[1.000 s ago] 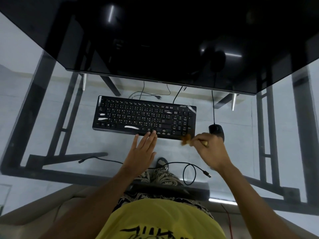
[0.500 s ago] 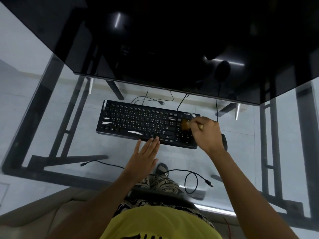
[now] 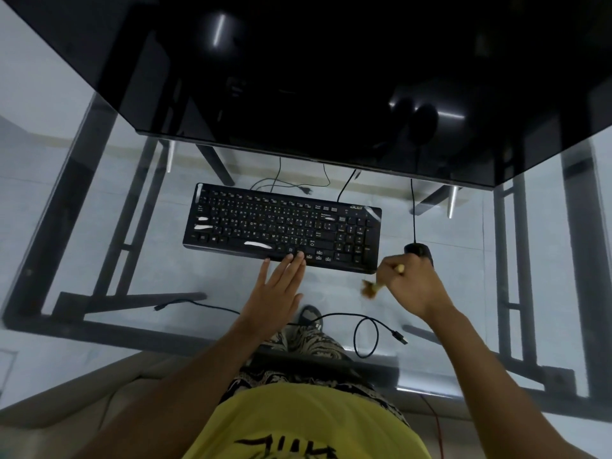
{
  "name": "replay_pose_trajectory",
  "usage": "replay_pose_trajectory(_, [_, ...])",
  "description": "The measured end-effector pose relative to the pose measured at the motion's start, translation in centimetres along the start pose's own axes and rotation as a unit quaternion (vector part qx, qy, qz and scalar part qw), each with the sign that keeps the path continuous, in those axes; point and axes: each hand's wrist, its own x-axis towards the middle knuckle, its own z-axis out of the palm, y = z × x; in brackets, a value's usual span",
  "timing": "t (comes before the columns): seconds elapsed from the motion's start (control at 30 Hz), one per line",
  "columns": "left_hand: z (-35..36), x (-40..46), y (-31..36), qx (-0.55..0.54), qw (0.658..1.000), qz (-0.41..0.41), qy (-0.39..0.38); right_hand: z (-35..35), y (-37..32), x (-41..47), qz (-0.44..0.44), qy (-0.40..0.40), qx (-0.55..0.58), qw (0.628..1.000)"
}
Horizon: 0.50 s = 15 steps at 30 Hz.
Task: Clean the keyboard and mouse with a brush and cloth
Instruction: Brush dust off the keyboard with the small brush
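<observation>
Your left hand [image 3: 275, 289] lay flat, fingertips bracing the keyboard [image 3: 281, 226] at frame centre so it wouldn't slide, while your right hand [image 3: 410, 283] gripped the brush [image 3: 371, 288], bristles just off its lower-right corner beside the mouse [image 3: 418, 250].

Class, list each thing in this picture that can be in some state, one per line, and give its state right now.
Keyboard: flat on the glass desk, cable attached.
Mouse: on the desk, partly hidden behind the right hand.
Brush: held off the keyboard, bristles blurred.
Left hand: open, fingertips touching the keyboard's near edge.
Right hand: closed around the brush handle.
Loose cable: unplugged, looped.
</observation>
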Motion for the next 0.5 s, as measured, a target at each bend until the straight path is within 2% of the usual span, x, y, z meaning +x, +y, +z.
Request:
replay_pose_trajectory(0.1, [0.0,0.0,0.0,-0.004,1.000,-0.001,0.000,0.4,-0.1,-1.0,-0.059,0.063,0.062,0.994])
replay_pose_trajectory(0.13, [-0.1,0.0,0.1,-0.005,1.000,-0.003,0.000,0.7,0.1,-1.1,-0.065,0.039,0.071,0.995])
replay_pose_trajectory(0.2, [-0.2,0.0,0.2,-0.010,1.000,-0.005,-0.001,1.0,0.5,-1.1,-0.024,-0.012,0.058,0.998])
replay_pose_trajectory(0.23, [-0.2,0.0,0.3,-0.015,1.000,-0.006,-0.001,1.1,0.8,-1.0,0.002,0.007,0.066,0.998])
replay_pose_trajectory(0.27, [-0.2,0.0,0.2,-0.018,1.000,-0.007,0.000,1.2,1.2,-0.9,0.015,0.068,0.067,0.995])
replay_pose_trajectory(0.33, [-0.1,0.0,0.2,-0.016,1.000,-0.007,0.005,0.9,1.4,-1.3,-0.014,0.190,0.049,0.980])
replay_pose_trajectory(0.37, [0.0,0.1,0.3,-0.016,1.000,-0.006,0.007,0.8,1.3,-1.5,-0.037,0.203,0.045,0.977])
replay_pose_trajectory(0.47, [0.1,0.0,0.3,-0.013,1.000,-0.004,0.012,1.2,0.6,-1.7,0.004,0.069,0.052,0.996])
replay_pose_trajectory(0.5, [0.1,-0.1,0.2,-0.013,1.000,-0.003,0.013,1.3,0.7,-1.6,0.025,0.066,0.031,0.997])
